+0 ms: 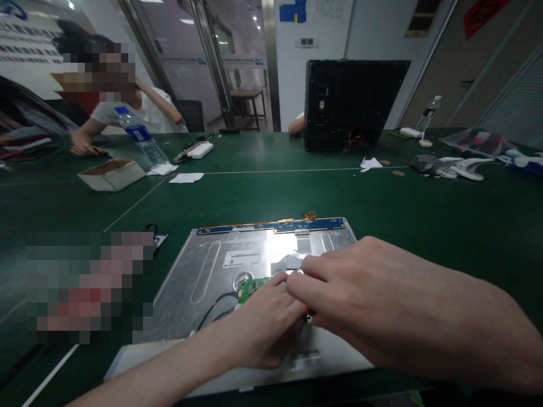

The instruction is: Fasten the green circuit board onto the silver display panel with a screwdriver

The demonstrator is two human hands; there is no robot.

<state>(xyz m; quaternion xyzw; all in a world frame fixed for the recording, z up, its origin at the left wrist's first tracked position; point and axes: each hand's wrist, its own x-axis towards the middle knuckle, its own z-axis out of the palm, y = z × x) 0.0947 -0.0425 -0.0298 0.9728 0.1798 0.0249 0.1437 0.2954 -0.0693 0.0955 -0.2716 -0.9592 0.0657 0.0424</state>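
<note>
A silver metal-backed display panel (pixel 207 260) lies flat on the table before me, a narrow blue circuit strip (pixel 254 227) along its far edge. On its back sits a green circuit board (pixel 250 288), partly covered by my fingers. My left hand (pixel 269 319) bends over this board, fingers closed together. From the right, my right hand (pixel 339 280) meets it with curled fingers, their tips beside the left fingers. Whatever is between the fingertips is hidden. A ribbon cable (pixel 303 244) runs from the blue strip toward my hands. Dark wires (pixel 212 308) curve left of the board.
Across the green table (pixel 237 195) stand a large black casing (pixel 356 104), a small open box (pixel 112 175) and a tilted water bottle (pixel 144 138). Scissors-like white handles (pixel 466 168) lie far right. Another person (pixel 144 110) sits at the far left; someone's elbow shows beside the casing.
</note>
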